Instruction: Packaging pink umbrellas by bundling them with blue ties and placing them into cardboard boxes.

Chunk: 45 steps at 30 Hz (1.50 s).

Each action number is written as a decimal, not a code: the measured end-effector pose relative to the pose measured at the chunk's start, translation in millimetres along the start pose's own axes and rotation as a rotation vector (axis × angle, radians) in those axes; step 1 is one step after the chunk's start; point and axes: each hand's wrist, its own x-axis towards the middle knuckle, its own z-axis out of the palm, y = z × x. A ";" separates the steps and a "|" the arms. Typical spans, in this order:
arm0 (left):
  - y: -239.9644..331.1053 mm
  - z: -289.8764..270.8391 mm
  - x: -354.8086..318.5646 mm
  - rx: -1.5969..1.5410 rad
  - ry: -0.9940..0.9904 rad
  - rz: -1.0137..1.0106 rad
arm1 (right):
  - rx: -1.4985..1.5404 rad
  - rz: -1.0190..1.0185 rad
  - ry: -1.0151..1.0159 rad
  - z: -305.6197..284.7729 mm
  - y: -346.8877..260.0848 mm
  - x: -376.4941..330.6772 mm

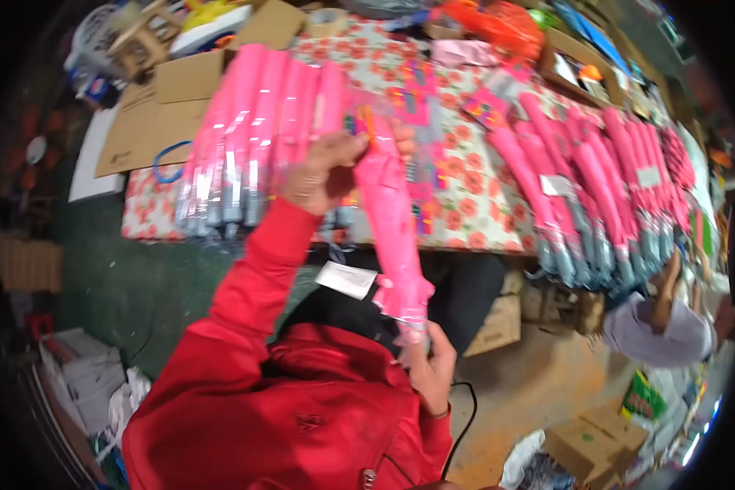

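Note:
I hold one long pink wrapped item (394,229) in clear plastic between both hands, over the near edge of the table. My left hand (322,171) grips its top end, close to a small colourful card. My right hand (429,363) grips its lower end near my red jacket. Just left of my left hand lies a row of several like pink wrapped items (253,131) with silver ends on the flowered tablecloth (465,188). A second row of pink wrapped items (596,180) lies at the right.
Flattened cardboard (151,114) lies at the table's left end, with a blue ring on it. Boxes and orange goods crowd the far edge. Another person (661,322) is at the right. Cardboard boxes (584,445) and white bags sit on the floor.

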 end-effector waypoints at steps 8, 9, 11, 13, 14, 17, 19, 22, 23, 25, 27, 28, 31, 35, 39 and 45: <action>-16.9 29.0 -19.9 0.116 -0.021 0.066 | 0.324 0.008 -0.212 -1.8 7.7 2.0; -18.8 30.3 -21.4 0.108 0.021 0.075 | 0.257 -0.033 -0.144 0.4 8.0 1.7; -24.4 25.5 -24.3 0.038 0.029 0.061 | 0.240 -0.026 -0.168 -2.4 8.0 4.1; -31.8 18.8 -28.2 -0.100 0.038 0.040 | 0.205 -0.019 -0.216 -9.0 8.6 7.5; -34.2 16.8 -31.1 -0.169 0.043 0.030 | 0.187 -0.016 -0.241 -9.1 9.2 8.7; -44.1 32.1 -48.9 -0.059 0.016 -0.061 | 0.305 0.010 -0.271 -5.7 9.8 12.1; -49.5 39.5 -58.0 0.054 -0.019 -0.148 | 0.424 0.028 -0.301 -2.7 9.9 15.8; -55.5 32.4 -60.1 0.063 0.069 -0.122 | 0.232 -0.029 -0.208 4.2 6.3 16.7; -57.5 30.5 -58.3 0.068 0.107 -0.104 | 0.131 -0.062 -0.163 5.6 4.4 18.5; -61.0 29.6 -60.6 0.070 0.145 -0.097 | 0.033 -0.088 -0.109 8.0 4.7 23.9; -62.2 35.3 -70.0 0.110 0.091 -0.123 | 0.397 0.031 -0.313 7.5 8.8 31.8; -62.2 39.5 -74.2 0.129 0.063 -0.136 | 0.581 0.089 -0.411 5.5 11.1 33.8; -53.5 35.8 -67.7 0.351 -0.004 -0.031 | 0.690 0.156 -0.491 -2.5 15.7 29.0; -31.6 32.2 -54.4 0.272 0.268 0.020 | 0.473 0.172 -0.460 -9.2 22.7 23.4; -36.3 34.0 -54.2 0.188 0.453 0.106 | 0.209 0.053 -0.466 -13.6 22.3 24.4; -55.6 40.9 -56.9 0.201 0.548 0.099 | 0.247 0.121 -0.276 -8.0 28.1 58.0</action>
